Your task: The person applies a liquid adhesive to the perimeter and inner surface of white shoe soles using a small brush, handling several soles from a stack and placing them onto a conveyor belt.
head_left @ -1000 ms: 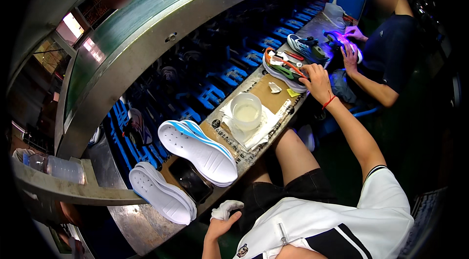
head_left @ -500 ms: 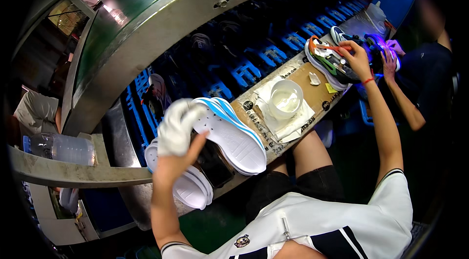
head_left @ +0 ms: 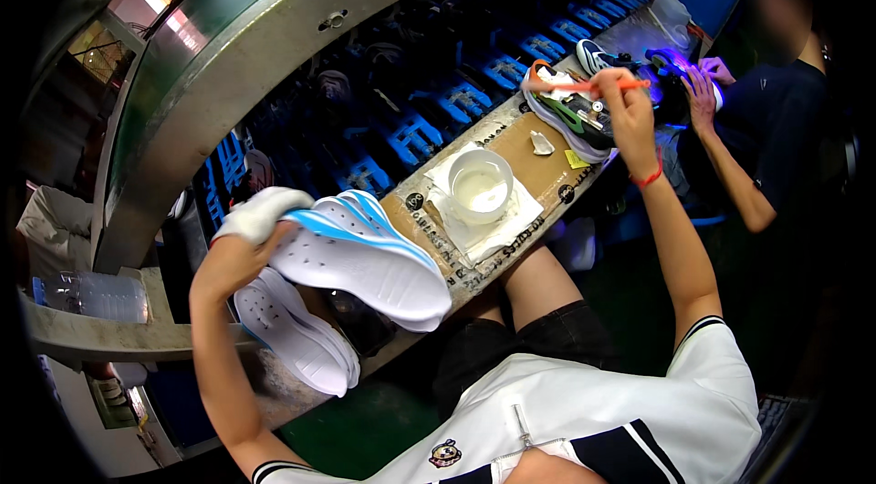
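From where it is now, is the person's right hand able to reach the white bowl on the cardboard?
Probably yes. The right hand, holding an orange-handled brush, hovers over a shoe near the white bowl. Nothing stands between them on the cardboard.

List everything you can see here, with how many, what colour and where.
shoe sole in hand: one, white with blue edge, at the bench's left end, under the left hand
second shoe sole: one, white, lying below the first
bowl: one, white, mid-bench on white paper
cardboard sheet: one, brown, covering the bench top
stacked shoe soles: a few, multicoloured, at the bench's right end
brush: one, orange handle, in the right hand
conveyor: one, with blue holders, behind the bench
co-worker: one, dark shirt, far right
left hand: holds a white cloth against the sole
right hand: its grip closed on the brush
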